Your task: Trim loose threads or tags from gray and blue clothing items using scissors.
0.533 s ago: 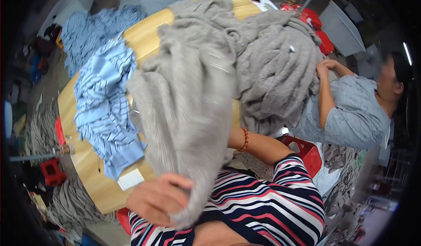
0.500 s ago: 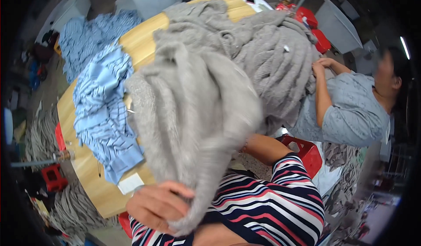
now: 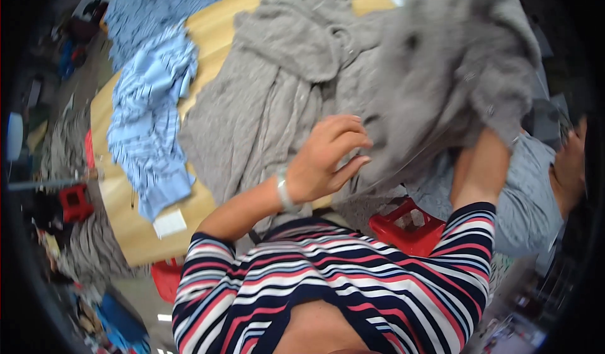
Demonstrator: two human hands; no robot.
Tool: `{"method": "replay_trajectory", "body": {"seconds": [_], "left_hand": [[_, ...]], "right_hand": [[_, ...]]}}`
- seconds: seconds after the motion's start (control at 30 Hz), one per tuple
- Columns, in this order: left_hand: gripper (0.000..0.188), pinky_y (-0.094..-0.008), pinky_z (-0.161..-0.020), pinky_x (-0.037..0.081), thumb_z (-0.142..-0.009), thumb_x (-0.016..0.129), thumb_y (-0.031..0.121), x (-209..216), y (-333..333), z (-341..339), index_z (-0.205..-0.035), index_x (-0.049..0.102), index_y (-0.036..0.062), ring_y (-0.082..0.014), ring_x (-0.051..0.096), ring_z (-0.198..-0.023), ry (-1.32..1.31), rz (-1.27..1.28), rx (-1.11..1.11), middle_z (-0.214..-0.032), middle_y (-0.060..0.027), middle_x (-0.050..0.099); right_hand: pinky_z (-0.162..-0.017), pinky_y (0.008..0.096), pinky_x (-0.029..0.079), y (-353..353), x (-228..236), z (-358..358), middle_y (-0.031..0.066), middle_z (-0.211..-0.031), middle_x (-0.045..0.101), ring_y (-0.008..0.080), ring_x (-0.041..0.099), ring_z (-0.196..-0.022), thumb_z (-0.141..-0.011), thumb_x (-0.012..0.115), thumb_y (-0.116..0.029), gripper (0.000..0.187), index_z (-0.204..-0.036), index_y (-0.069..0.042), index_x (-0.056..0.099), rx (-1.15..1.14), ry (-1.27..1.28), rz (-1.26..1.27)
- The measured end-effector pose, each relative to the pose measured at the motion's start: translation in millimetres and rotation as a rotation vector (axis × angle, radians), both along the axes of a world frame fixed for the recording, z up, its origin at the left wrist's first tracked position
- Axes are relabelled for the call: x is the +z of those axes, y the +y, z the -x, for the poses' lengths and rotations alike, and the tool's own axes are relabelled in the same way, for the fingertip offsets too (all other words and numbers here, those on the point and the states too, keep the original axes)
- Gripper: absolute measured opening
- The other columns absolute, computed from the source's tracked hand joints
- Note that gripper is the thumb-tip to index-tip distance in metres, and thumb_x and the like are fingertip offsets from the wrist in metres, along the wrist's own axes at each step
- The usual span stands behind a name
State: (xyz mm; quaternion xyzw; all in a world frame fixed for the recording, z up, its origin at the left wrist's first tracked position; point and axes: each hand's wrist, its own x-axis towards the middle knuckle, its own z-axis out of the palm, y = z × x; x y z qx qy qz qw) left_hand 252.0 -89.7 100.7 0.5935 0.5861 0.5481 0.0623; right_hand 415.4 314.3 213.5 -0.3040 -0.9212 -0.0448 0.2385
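Observation:
My left hand (image 3: 331, 158), with a pale bangle at the wrist, is over the table's near edge. Its fingers are loosely bent, the thumb stands apart, and nothing is between them. On the right, my right forearm (image 3: 485, 171) reaches up into a raised grey knit garment (image 3: 441, 76), which is blurred by motion. The cloth covers my right hand, so its fingers do not show. Another grey knit garment (image 3: 246, 114) lies spread on the table just beyond my left hand, beside the raised one.
Light blue striped garments (image 3: 148, 127) lie along the left side of the wooden table (image 3: 120, 228), near a white paper (image 3: 169, 223). A red stool (image 3: 406, 228) stands close on my right. A co-worker in a pale blue top (image 3: 526, 196) is at the right.
The raised grey garment has swung from in front of me to the right with my right arm. My left hand has let go of it and moved up and right.

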Motion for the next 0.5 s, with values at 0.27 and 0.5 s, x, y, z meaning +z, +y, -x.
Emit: {"method": "replay_trajectory", "body": {"seconds": [0.27,0.5], "left_hand": [[0.059,-0.0485,-0.099,0.034,-0.075,0.072,0.023,-206,-86,-3,-0.127,0.048,0.0109,-0.0353,0.039,-0.124,0.320,0.813,0.738,-0.133,-0.0172,0.042],[0.059,-0.0422,-0.089,0.035,-0.075,0.072,0.027,-205,-113,32,-0.127,0.049,0.0101,-0.0311,0.046,-0.111,0.272,0.820,0.724,-0.123,-0.0113,0.050]], "right_hand": [[-0.082,0.0459,0.047,-21,-138,69,0.0264,-0.098,0.064,0.0440,0.060,-0.098,-0.086,0.058,-0.026,0.037,-0.112,-0.001,0.055,-0.126,0.036,0.429],[-0.067,0.0375,0.050,-175,-110,86,0.0126,-0.075,0.066,0.0276,0.065,-0.070,-0.090,0.056,-0.017,0.023,-0.107,-0.001,0.056,0.104,0.015,0.394]]}}
